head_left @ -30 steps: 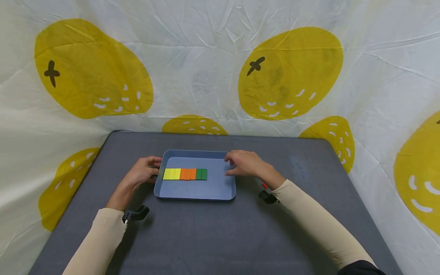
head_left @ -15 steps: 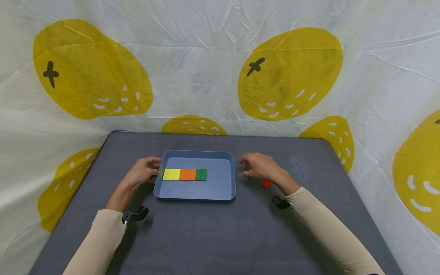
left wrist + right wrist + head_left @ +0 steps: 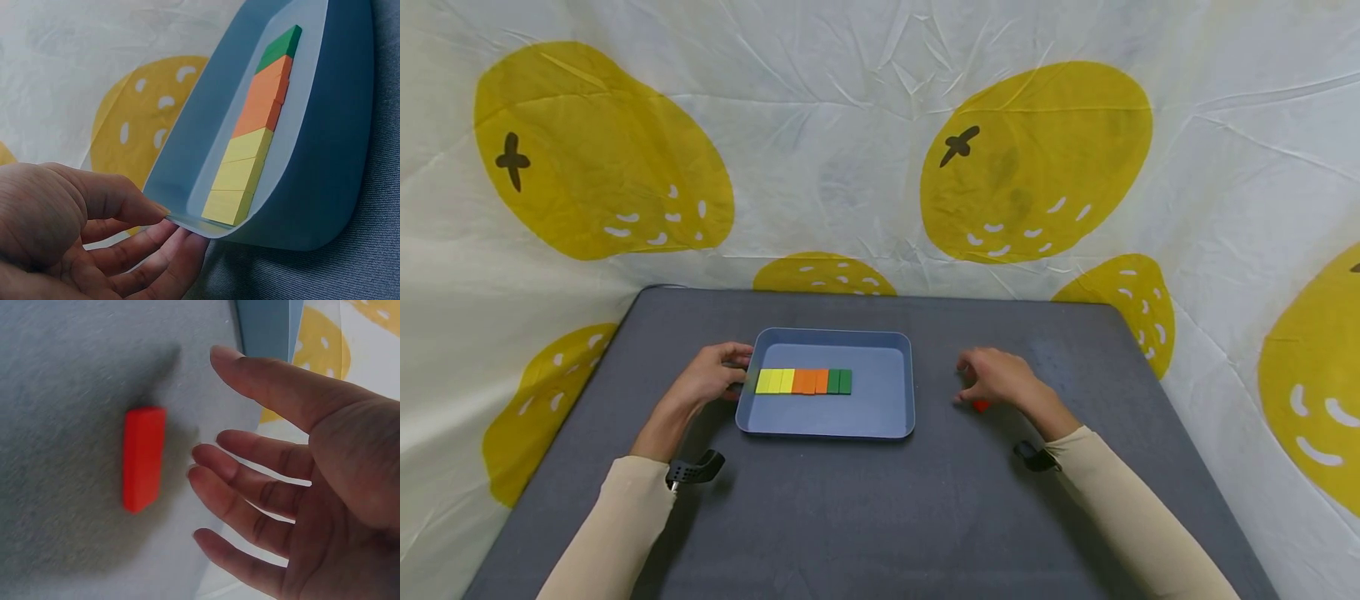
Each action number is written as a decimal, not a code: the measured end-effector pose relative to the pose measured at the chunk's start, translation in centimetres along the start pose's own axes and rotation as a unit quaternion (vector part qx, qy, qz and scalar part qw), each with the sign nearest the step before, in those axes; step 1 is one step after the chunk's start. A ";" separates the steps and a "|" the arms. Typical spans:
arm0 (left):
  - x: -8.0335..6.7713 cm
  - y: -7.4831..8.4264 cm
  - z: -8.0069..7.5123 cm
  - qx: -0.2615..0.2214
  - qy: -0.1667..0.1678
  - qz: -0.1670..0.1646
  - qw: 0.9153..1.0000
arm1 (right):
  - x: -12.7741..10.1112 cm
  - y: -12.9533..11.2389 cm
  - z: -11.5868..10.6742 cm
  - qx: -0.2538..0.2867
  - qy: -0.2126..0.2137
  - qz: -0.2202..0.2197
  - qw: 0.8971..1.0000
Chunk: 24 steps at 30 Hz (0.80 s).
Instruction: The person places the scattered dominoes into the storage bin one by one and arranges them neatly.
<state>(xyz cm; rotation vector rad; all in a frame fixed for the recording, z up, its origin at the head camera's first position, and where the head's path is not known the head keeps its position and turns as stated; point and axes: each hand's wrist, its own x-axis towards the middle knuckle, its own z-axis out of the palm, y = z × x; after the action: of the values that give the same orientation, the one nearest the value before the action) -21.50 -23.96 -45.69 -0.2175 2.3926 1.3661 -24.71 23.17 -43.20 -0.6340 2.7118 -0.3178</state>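
Note:
My left hand (image 3: 702, 377) is at the left end of a blue-grey tray (image 3: 880, 404), thumb and fingers pinching its rim in the left wrist view. Inside the tray lies a row of flat rectangular blocks: yellow blocks (image 3: 239, 165) nearest the left hand, then orange blocks (image 3: 810, 381), then green blocks (image 3: 839, 381). Right of the tray, my right hand (image 3: 1000, 377) hovers over a single red block (image 3: 144, 459) on the table. Its fingers are spread and slightly bent, apart from the block. In the head view the hand covers most of that block.
The dark grey table (image 3: 865, 517) carries the tray and the red block. Behind and beside it hangs a white cloth (image 3: 827, 167) printed with yellow fruit shapes. A dark band (image 3: 697, 467) sits at the left wrist and another band (image 3: 1036, 456) at the right.
My right hand has moved right and nearer to me, from above the tray's right edge to over the red block. The left hand, tray and row of blocks stay as they were.

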 end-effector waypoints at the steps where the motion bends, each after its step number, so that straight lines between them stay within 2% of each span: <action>1: 0.0 0.0 0.0 0.000 0.000 -0.001 1.000 | -0.1 0.2 0.0 -0.001 -0.003 0.002 1.000; 8: 0.1 0.0 0.0 -0.002 0.000 -0.005 1.000 | -1.1 1.3 0.3 -0.004 -0.015 0.033 0.999; 16: 0.1 0.1 -0.1 -0.002 -0.005 -0.004 1.000 | -2.1 2.0 0.4 -0.010 -0.013 0.049 0.999; 21: 0.1 0.2 -0.1 -0.001 -0.003 -0.007 1.000 | -2.2 2.2 0.6 -0.008 -0.004 0.043 0.999; 24: 0.1 0.3 0.0 0.000 -0.002 -0.010 1.000 | -2.1 2.4 0.8 -0.002 0.008 0.023 1.000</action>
<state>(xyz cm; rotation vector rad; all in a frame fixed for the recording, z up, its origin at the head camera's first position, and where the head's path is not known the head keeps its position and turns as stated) -21.68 -23.82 -45.43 -0.2372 2.3812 1.3552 -23.54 26.16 -44.04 -0.5728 2.7371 -0.3082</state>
